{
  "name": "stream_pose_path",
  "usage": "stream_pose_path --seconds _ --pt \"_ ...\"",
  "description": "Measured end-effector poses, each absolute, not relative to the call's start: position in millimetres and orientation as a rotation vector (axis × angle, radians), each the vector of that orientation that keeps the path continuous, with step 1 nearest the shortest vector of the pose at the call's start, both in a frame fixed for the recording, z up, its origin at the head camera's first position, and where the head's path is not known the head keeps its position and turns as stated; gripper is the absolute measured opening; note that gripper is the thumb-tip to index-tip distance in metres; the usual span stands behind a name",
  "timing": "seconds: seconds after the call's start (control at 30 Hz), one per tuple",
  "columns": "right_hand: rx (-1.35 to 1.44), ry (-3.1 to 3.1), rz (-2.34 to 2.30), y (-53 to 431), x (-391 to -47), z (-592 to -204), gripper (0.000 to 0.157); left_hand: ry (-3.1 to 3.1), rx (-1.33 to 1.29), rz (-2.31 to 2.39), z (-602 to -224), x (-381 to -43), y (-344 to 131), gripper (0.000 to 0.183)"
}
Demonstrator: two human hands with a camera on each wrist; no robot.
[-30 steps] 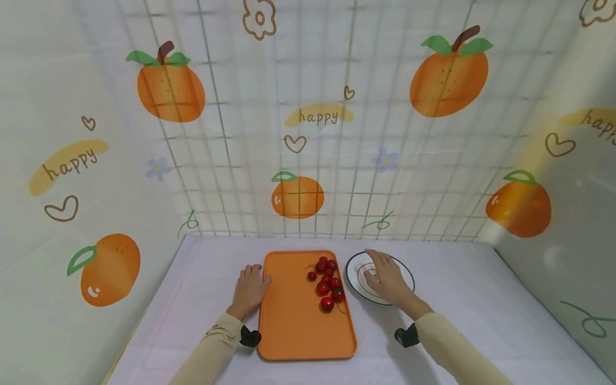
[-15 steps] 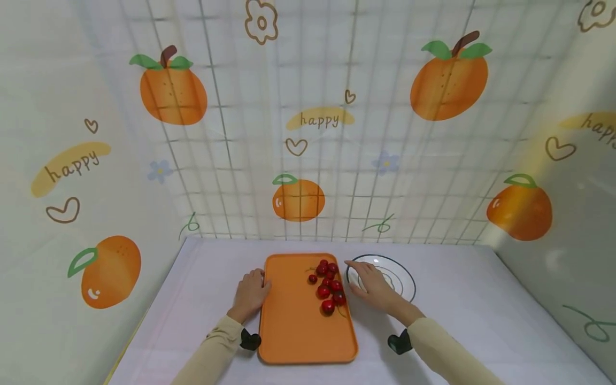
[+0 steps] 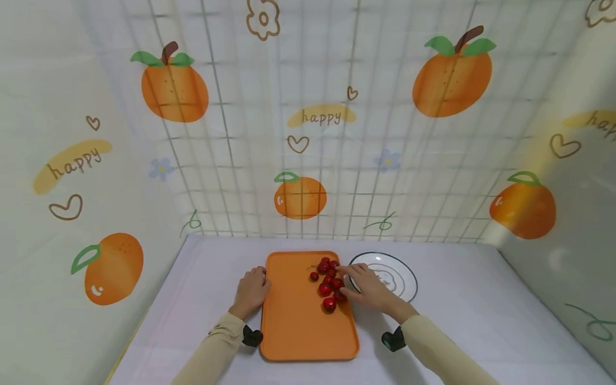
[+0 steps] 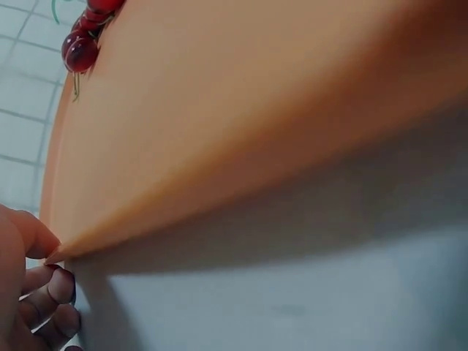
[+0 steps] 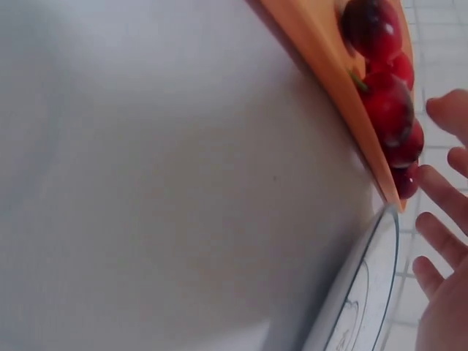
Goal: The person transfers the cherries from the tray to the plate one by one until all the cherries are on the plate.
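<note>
An orange tray (image 3: 293,321) lies on the table with several red cherries (image 3: 324,289) along its right side. At the tray's left edge, my left hand (image 3: 252,293) pinches the rim, thumb on top and fingers curled at the outside; the left wrist view shows the thumb and fingertips (image 4: 64,319) there. My right hand (image 3: 372,289) reaches over the tray's right rim, its fingers spread beside the cherries and holding nothing. In the right wrist view a gap shows between the thumb and the nearest cherry (image 5: 387,110). Part of the cherries is hidden under that hand.
A white plate (image 3: 406,272) with a dark rim stands just right of the tray, partly behind my right hand. The table (image 3: 457,299) has a white cover. Patterned fabric (image 3: 231,133) with printed oranges walls off the back and both sides.
My right hand has moved left from above the plate to the cherries at the tray's right side. The left hand stays at the tray's left edge.
</note>
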State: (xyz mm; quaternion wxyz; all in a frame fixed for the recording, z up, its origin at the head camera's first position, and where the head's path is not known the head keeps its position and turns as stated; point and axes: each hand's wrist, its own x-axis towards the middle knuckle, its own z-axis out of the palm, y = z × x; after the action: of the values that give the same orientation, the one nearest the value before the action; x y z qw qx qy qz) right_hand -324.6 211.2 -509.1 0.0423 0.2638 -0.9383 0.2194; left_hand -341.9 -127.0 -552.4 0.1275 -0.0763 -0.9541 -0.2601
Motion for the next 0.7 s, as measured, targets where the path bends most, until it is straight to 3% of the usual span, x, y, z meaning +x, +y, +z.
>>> stream_pose_path --seconds 0.7 --pt "0.640 -2.916 0.546 196 -329 -517 0.039 -2.781 -0.162 -0.792 -546 -340 -124 0.024"
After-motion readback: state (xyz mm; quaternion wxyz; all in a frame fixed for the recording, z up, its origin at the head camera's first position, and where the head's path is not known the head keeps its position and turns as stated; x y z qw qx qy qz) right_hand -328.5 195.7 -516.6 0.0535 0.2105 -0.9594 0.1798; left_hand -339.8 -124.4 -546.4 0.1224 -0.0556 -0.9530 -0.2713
